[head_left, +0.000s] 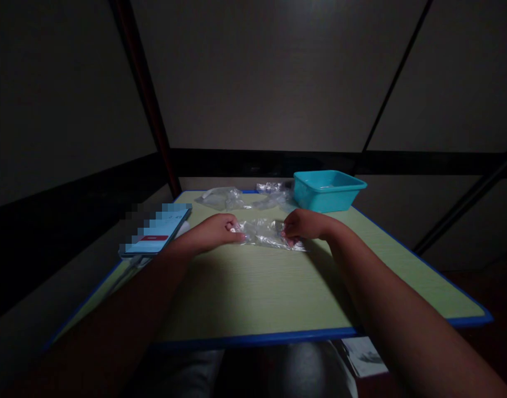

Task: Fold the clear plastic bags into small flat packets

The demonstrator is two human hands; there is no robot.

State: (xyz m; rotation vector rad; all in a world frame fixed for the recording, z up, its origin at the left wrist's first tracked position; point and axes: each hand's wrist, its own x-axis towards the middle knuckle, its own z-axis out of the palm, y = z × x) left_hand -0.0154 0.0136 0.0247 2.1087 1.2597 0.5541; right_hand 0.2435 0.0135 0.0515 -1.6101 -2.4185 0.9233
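Fingers: thumb and fingers of the left hand [220,229] pinch one end of a crumpled clear plastic piece [261,233]; the right hand [307,224] grips it near the other end, a loose edge jutting past the fingertips. The piece spans the gap between the hands, low over the middle of the table [236,304].

Handling (judgement): film this thin likely slips and creases readily. Best to pinch close to the edges, pull evenly from both sides, and smooth folds gently; a sharp tug could tear it.

Outward: more crumpled plastic [222,198] lies beyond the hands, a teal basin [328,193] at the far right, a screen device [164,229] at the left edge with a pale cable [132,265] near it.

Unclear: bag or flat sheet, cannot tell. Right fingertips partly hidden by the hand and glare. Whether the film touches the tabletop, uncertain. Basin floor mostly out of sight; device's far part pixelated; forearms cut off by the frame.
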